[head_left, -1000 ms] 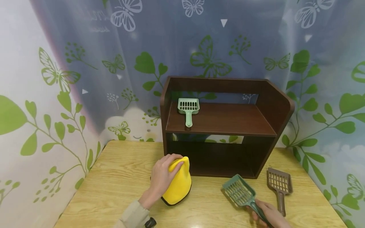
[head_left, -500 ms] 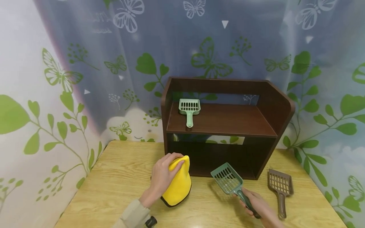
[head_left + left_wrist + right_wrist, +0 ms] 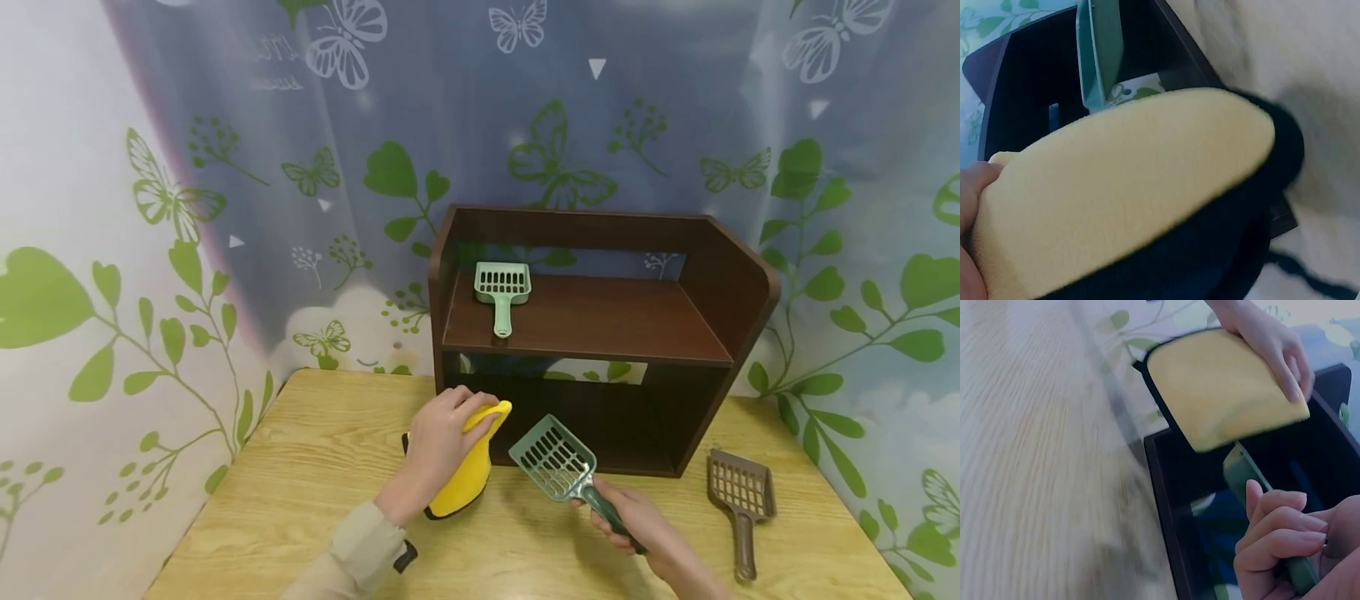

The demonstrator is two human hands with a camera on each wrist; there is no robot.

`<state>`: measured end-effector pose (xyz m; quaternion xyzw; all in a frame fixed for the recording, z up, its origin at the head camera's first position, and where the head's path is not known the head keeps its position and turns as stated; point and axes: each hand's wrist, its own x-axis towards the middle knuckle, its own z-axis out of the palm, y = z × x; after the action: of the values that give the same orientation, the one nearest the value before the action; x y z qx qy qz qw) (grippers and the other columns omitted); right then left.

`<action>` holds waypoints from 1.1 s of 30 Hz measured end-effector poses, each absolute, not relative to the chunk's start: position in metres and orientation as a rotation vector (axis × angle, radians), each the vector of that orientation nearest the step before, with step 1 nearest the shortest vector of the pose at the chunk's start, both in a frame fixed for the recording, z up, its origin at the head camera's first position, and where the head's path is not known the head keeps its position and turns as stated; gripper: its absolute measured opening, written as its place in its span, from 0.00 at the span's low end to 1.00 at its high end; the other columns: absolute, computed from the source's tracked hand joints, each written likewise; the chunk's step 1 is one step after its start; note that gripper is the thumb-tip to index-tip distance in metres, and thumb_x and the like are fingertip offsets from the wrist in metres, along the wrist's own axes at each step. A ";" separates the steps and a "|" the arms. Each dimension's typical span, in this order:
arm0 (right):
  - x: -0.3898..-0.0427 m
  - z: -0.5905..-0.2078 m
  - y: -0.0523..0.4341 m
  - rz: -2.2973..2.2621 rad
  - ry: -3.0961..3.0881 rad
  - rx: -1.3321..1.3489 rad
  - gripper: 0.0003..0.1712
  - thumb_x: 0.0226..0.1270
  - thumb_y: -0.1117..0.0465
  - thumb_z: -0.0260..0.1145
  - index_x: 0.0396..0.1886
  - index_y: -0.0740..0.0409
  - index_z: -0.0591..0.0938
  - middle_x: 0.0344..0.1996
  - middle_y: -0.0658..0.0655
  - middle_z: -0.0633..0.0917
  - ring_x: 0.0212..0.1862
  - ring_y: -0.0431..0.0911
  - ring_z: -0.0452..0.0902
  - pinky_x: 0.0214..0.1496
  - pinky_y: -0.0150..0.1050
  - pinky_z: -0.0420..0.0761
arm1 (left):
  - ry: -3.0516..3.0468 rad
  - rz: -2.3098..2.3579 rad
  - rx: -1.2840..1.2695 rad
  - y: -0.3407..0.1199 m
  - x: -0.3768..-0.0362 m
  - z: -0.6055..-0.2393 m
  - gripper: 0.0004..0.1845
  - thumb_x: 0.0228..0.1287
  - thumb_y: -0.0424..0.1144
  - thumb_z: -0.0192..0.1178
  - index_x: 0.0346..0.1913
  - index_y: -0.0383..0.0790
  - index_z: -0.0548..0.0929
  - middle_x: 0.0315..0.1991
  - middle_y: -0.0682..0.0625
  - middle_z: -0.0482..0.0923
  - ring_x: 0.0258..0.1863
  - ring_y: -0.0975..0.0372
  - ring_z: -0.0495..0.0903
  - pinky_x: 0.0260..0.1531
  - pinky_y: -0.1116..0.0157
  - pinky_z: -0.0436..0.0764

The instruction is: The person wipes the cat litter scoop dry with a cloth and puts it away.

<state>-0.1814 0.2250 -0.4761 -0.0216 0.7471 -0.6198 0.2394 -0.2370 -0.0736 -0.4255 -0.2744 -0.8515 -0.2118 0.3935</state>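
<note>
On a pale wood-grained table [image 3: 337,433] stands a dark brown two-tier wooden shelf [image 3: 600,312], and at its lower left front the left hand [image 3: 438,437] pinches the top of a dark-edged yellow plush cloth [image 3: 463,483], judged light, limp, best gathered by a fold. The right hand [image 3: 633,521] grips a dark green slotted plastic scoop [image 3: 579,485] by its handle, the sensible hold, raised near the cloth; probably light, stiff, smooth. A brown slotted plastic scoop [image 3: 742,512] lies on the table at right, a smaller mint-green plastic scoop [image 3: 502,302] on the upper tier.
</note>
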 end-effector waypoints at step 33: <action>-0.177 -0.450 0.169 -1.731 2.123 -0.169 0.31 0.84 0.43 0.45 0.45 0.66 0.81 0.18 0.46 0.70 0.13 0.35 0.53 0.16 0.28 0.57 | -2.087 -0.088 -0.875 -0.031 -0.237 -0.445 0.15 0.49 0.47 0.81 0.39 0.52 0.88 0.39 0.57 0.83 0.36 0.63 0.80 0.33 0.68 0.75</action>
<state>-0.1771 0.1690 -0.4502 -0.0602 0.7584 -0.6183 0.1971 -0.2371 -0.0308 -0.4449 -0.3497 -0.8344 -0.0351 0.4245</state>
